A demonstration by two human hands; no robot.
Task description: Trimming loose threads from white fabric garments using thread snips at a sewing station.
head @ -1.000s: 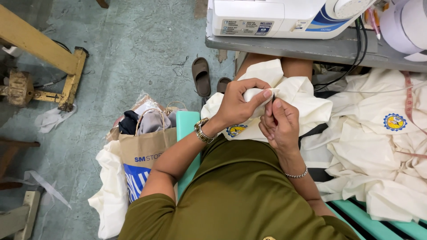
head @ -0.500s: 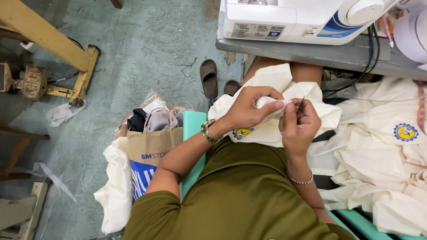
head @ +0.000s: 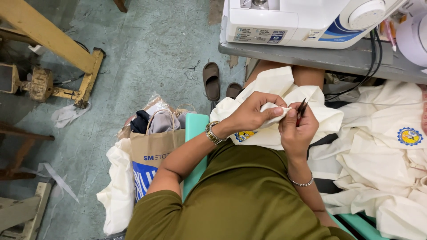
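1. Spreading across most of the view, the green concrete floor (head: 147,58) is scuffed and stained, with bits of thread and a crumpled scrap of cloth lying on it.
2. Along the top right edge runs a grey surface (head: 320,58), and a white sewing machine (head: 307,20) with a blue stripe stands on it, its black cords hanging over the near edge.
3. A yellow wooden frame (head: 53,40) slants across the top left corner of the floor, with a rusty metal part beside it.
4. A heap of cream garments (head: 382,164) with round blue and yellow badges lies at the right, below the surface's edge.
5. A brown paper bag (head: 153,149) stuffed with folded clothes stands on the floor beside a teal seat (head: 195,133), with white cloth bunched at its foot.
6. The cream garment (head: 284,86) being worked on lies over the person's lap, just under the near edge of the surface.
7. The left hand (head: 253,113), with a wristwatch, is closed, pinching a fold of that garment between thumb and fingers.
8. The right hand (head: 296,129), with a chain bracelet, is curled tight around a small dark pointed tool (head: 301,109), whose tip meets the pinched fold.
9. A pair of brown sandals (head: 213,80) sits on the floor below the surface's left corner.
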